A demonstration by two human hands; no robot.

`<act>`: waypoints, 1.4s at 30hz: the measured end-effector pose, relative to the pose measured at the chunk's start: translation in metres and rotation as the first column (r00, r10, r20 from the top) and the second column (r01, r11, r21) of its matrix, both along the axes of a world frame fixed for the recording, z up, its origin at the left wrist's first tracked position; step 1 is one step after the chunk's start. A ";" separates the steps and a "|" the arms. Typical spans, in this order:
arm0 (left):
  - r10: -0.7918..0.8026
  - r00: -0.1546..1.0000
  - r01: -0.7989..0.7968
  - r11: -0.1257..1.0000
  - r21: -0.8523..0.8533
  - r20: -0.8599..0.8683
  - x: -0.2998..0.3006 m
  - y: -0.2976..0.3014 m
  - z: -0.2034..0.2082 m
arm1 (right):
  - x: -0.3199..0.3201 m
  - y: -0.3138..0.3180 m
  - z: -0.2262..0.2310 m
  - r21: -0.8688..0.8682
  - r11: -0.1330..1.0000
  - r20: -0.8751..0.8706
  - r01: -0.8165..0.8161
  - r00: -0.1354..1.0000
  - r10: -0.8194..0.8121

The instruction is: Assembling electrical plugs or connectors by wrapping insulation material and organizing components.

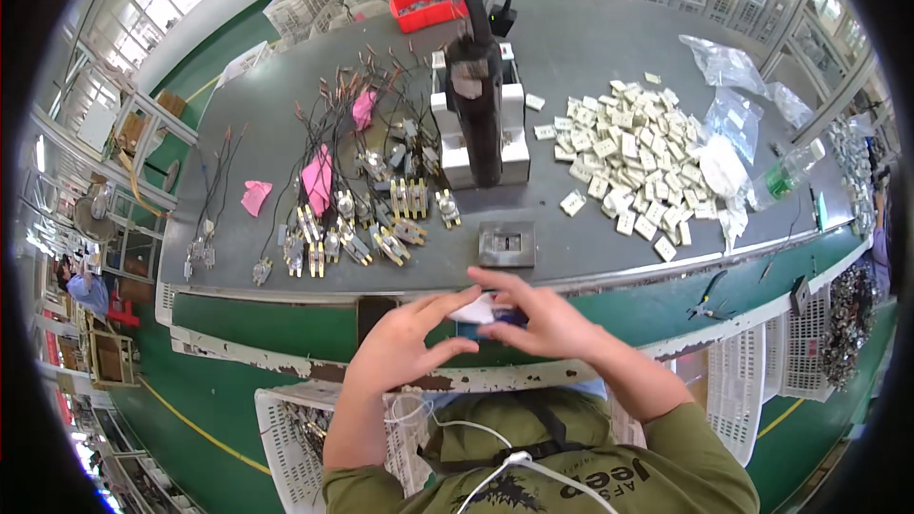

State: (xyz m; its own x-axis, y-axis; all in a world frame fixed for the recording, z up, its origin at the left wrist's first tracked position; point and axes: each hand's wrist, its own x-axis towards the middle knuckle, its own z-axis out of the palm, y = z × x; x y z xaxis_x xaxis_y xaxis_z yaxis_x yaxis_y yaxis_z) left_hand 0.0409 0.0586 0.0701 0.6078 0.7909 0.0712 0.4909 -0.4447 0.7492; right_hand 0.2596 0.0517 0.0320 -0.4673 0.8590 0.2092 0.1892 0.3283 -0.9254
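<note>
work looked midway to us: white blocks (pixel 606 148) lay loose at centre right, wired parts (pixel 409 198) heaped at centre left. at lower centre, a white piece (pixel 473 310) sat between our left hand (pixel 404 337), fingers and thumb spread, and right hand (pixel 541 321), whose pinch we couldn't tell.

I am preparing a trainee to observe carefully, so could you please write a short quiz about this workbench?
1. Which lies right of the thick black cylindrical tool: (a) crumpled pink sheets, (b) a pile of small cream rectangular plates, (c) wired metal parts?
2. True or false: the red rectangular plastic bin stands nearer the person than the dark grey metal block.
3. What shows between the bare left hand and right hand?

Key: 1. b; 2. false; 3. a small white piece, material unclear.
</note>
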 end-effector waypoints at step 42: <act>0.046 0.854 -0.011 0.997 -0.070 0.518 -0.012 0.022 -0.023 | -0.021 0.030 0.014 -0.546 0.823 -0.233 -0.155 0.972 0.028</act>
State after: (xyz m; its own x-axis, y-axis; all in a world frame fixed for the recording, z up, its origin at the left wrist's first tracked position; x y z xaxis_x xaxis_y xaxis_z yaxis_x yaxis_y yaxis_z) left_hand 0.0289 0.0808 0.0469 0.4732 0.8207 0.3202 0.0346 -0.3805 0.9241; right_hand 0.2387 0.0815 0.0457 -0.5505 0.8125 -0.1920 -0.0304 -0.2493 -0.9679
